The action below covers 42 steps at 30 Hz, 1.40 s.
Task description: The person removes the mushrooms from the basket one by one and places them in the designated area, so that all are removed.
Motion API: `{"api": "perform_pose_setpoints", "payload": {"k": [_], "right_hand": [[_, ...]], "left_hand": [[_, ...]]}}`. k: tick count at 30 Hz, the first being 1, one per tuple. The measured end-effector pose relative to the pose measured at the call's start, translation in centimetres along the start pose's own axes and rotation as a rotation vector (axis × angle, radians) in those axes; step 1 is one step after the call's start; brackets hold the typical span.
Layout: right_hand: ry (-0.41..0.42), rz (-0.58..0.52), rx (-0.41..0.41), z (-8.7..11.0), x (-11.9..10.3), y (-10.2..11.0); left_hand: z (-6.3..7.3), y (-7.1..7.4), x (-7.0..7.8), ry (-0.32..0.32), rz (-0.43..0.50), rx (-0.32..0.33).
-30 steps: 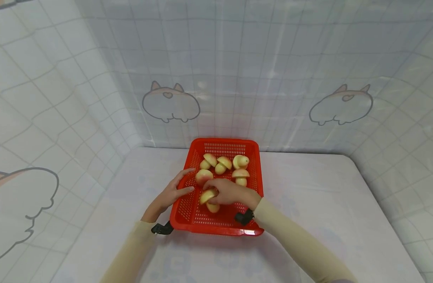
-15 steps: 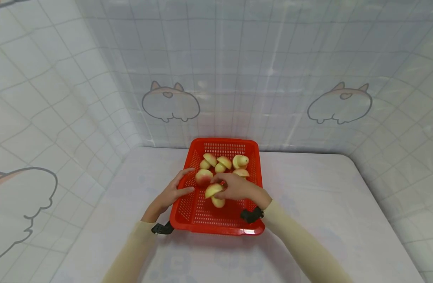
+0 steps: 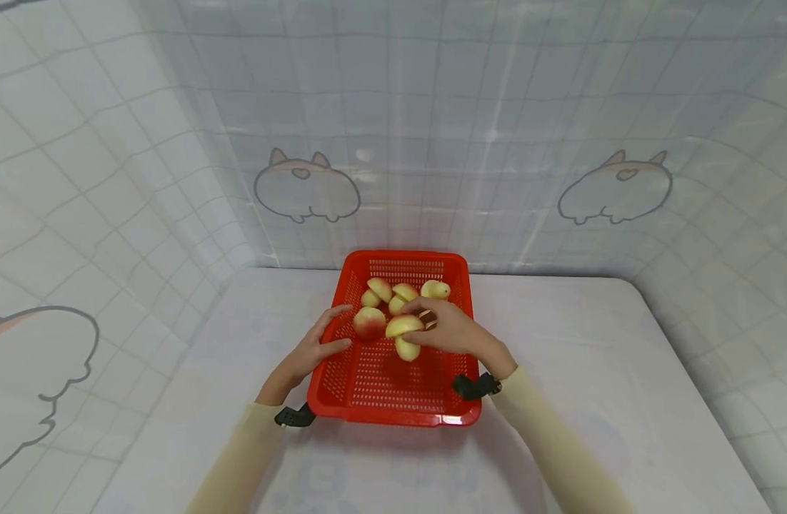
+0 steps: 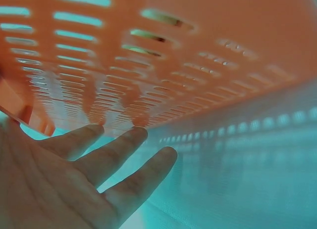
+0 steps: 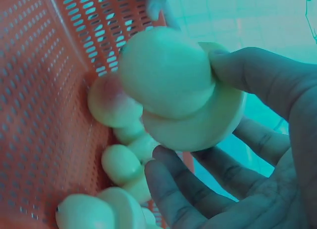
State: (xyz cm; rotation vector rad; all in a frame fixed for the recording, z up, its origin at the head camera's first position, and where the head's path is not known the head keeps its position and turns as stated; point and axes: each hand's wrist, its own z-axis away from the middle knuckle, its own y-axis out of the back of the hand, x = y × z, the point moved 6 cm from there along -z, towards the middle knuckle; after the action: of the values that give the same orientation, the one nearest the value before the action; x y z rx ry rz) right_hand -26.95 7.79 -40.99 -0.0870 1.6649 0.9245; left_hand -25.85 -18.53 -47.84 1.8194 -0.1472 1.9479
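My right hand pinches a mushroom between thumb and fingers, over the middle of the red basket. Its yellow cap, tinged red, is up and its pale stem points down. The right wrist view shows the rounded stem close up, with the thumb pressed on the cap's edge. At the basket's left rim lies my left hand, thumb and a finger reaching over it. The left wrist view shows its other fingers straight, close to the basket's slotted outer side.
Several similar mushrooms lie at the back of the basket, among them one at the left with a red-blushed cap. My right hand hides part of that group. The basket stands on a white-covered table before a grid-patterned curtain.
My right hand has lifted the mushroom and moved it back and to the right from the front left of the basket. My left hand has stayed at the rim.
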Motion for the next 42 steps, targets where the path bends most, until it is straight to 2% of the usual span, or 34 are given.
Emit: {"api": "perform_pose_setpoints", "payload": {"k": [13, 24, 33, 42], "right_hand": [[-0.002, 0.024, 0.110, 1.6, 1.4, 3.2], [-0.019, -0.006, 0.171, 2.8, 1.5, 5.5], [-0.024, -0.024, 0.235, 3.5, 2.5, 7.0], [-0.079, -0.028, 0.310, 4.5, 4.0, 8.3]], "left_hand": [[-0.1, 0.0, 0.0, -0.010, -0.016, -0.009], [-0.2, 0.3, -0.2, 0.000, -0.014, 0.002], [-0.1, 0.1, 0.0, -0.012, -0.011, -0.002], [-0.2, 0.2, -0.1, -0.014, -0.016, -0.008]]}}
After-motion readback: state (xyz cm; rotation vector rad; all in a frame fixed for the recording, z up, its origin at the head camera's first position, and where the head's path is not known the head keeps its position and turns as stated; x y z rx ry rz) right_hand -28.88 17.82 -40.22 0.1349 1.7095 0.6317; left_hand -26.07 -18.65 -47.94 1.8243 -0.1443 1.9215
